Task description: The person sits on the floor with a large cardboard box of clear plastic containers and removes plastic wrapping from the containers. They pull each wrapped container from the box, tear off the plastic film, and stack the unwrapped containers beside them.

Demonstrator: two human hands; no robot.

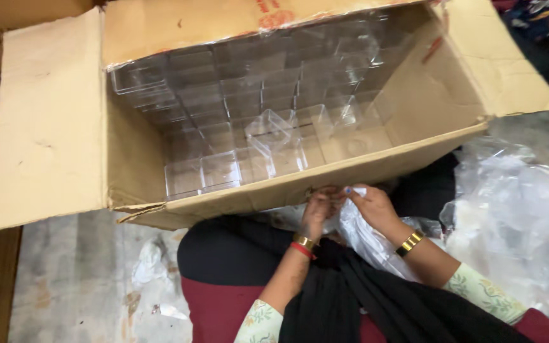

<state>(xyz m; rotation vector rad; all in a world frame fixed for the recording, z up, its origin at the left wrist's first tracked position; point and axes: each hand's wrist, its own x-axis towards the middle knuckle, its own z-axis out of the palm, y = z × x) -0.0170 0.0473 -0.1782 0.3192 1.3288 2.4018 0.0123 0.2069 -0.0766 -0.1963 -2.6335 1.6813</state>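
Note:
My left hand point(318, 209) and my right hand point(371, 206) are close together in my lap, just in front of the near wall of a large open cardboard box point(52, 127). Both pinch a thin clear plastic bag point(363, 238) that hangs down between them over my black clothing. Whether something is inside the bag is hidden. Inside the box, several clear plastic boxes point(223, 95) are stacked in rows against the far and left walls. One clear box point(274, 136) lies tilted on the box floor.
A heap of crumpled clear plastic wrapping point(516, 209) lies on the floor to my right. Small scraps of plastic point(150, 263) lie on the grey floor to my left. The box flaps spread wide on the left and right.

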